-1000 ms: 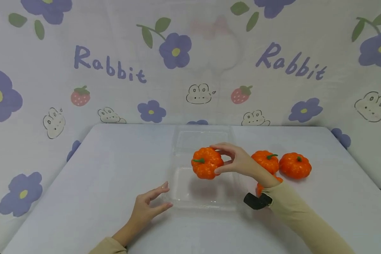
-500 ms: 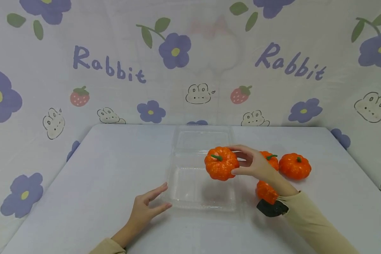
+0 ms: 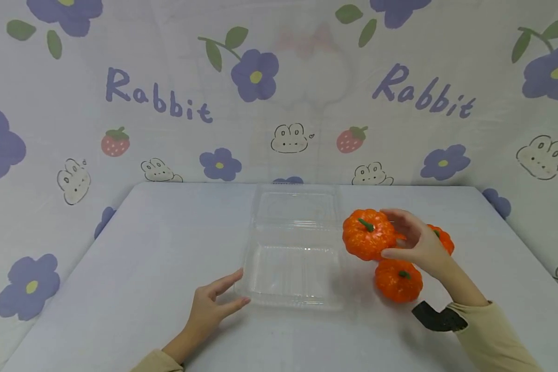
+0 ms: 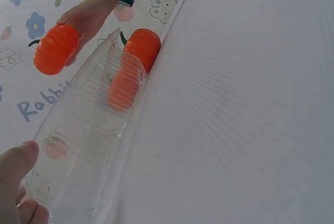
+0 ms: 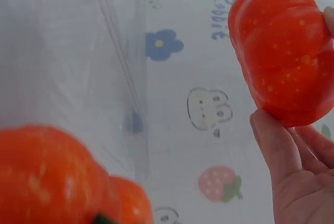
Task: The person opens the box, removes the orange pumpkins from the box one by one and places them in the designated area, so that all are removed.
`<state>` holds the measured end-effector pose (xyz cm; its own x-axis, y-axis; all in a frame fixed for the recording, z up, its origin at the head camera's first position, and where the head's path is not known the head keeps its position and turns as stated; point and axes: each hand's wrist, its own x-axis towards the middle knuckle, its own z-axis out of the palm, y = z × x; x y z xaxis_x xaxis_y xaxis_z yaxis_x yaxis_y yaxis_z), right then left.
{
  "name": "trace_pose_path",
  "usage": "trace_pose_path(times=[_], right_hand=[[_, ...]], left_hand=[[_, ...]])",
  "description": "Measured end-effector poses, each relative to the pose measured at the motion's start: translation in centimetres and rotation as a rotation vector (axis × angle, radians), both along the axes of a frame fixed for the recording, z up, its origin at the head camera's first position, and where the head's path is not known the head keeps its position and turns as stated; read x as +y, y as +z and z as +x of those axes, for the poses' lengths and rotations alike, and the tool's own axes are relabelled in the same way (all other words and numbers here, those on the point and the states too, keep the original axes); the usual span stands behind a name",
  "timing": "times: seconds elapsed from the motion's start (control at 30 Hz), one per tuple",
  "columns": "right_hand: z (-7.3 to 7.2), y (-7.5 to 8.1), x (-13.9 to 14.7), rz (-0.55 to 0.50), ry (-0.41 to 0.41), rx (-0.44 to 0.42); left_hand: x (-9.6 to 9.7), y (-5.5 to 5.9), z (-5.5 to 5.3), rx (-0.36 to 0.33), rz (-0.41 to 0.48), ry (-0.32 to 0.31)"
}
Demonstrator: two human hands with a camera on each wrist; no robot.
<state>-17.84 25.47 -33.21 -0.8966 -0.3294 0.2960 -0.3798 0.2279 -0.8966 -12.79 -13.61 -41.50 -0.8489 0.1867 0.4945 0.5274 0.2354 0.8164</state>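
My right hand [image 3: 416,243] grips an orange toy pumpkin [image 3: 367,235] with a green stem, holding it above the table, right of the clear plastic container [image 3: 293,302]. In the right wrist view the thumb and fingers press this pumpkin [image 5: 282,51] from its sides. My left hand [image 3: 214,305] is at the container's front left corner, thumb and forefinger spread apart, fingertips at the rim. The left wrist view shows those fingers [image 4: 18,166] by the clear wall [image 4: 78,130]. Below the held pumpkin sits another pumpkin [image 3: 399,280]; one more [image 3: 442,240] is partly behind my right hand.
The container's lid [image 3: 297,206] lies folded back toward the rear of the white table [image 3: 167,232]. A cloth [image 3: 288,103] printed with rabbits and flowers hangs behind. A black band [image 3: 439,316] is on the right wrist.
My right hand has carried the pumpkin rightward from above the container to above the other pumpkins. The left hand has stayed at the container's corner.
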Motion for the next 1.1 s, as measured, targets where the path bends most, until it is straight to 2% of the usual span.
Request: trace_pose_path(times=[0.27,0.47,0.57,0.7,0.8,0.97,1.1], right_hand=[[1.2,-0.8,3.6,0.081,-0.113,0.025],[2.1,-1.7,6.1,0.083,-0.175,0.021],[2.0,-3.6,8.4,0.054,-0.188,-0.01],[1.2,-8.0,12.6,0.074,-0.272,-0.043],[1.6,-9.5,14.4,0.124,-0.329,-0.091],[3.6,-8.2,14.0,0.179,-0.359,-0.174],[4.7,-6.6,12.9,0.162,-0.358,-0.237]], left_hand=[[-0.2,-0.3,0.3,-0.018,-0.003,0.006],[-0.2,-0.3,0.3,-0.033,-0.002,0.013],[-0.1,-0.3,0.3,-0.037,0.001,0.011],[-0.1,-0.2,0.2,-0.024,-0.005,0.009],[0.0,-0.1,0.0,-0.019,0.001,0.006],[0.0,-0.1,-0.2,-0.021,0.008,-0.012],[0.0,-0.3,-0.1,0.006,0.013,-0.023]])
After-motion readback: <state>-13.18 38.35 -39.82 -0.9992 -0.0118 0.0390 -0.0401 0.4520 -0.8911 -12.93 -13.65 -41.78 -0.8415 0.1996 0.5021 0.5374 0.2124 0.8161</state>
